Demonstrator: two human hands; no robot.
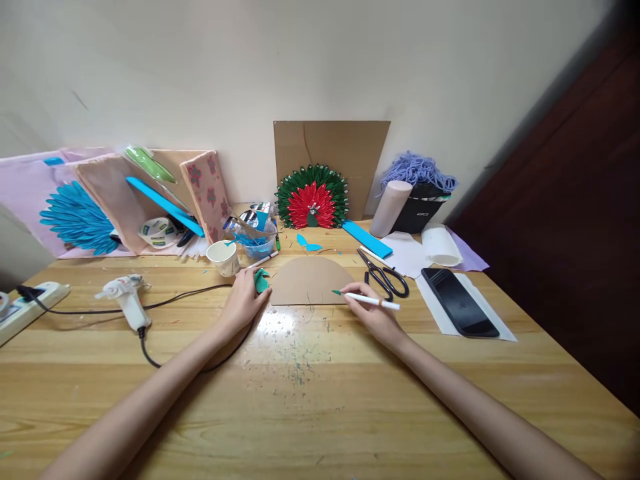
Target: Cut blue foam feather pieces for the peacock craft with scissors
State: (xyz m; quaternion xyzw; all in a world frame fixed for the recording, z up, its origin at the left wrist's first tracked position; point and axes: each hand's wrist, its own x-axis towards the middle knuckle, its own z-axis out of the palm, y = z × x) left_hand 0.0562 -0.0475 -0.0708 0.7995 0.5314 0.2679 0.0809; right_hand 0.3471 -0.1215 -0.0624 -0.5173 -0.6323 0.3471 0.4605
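My left hand [243,299] rests at the left edge of a half-round piece of cardboard [310,277]. Its thumb and fingers are closed on a small green cut-out [261,281], partly hidden by the hand. At the cardboard's right side, my right hand [371,311] pinches a white brush pen [377,302] with a brown band; its green pointed tip is over the cardboard. Just behind the cardboard lie two blue leaf-shaped cut-outs [307,244]. Black-handled scissors [385,275] lie beyond my right hand. A paper cup [223,259] stands behind my left hand.
A glue gun [127,300] with its cord lies left, near a power strip [33,310]. A red and green peacock-like fan [313,200] leans on a cardboard sheet [333,140] at the back. A phone [460,303] lies on paper at right. Specks dot the wooden table [310,413].
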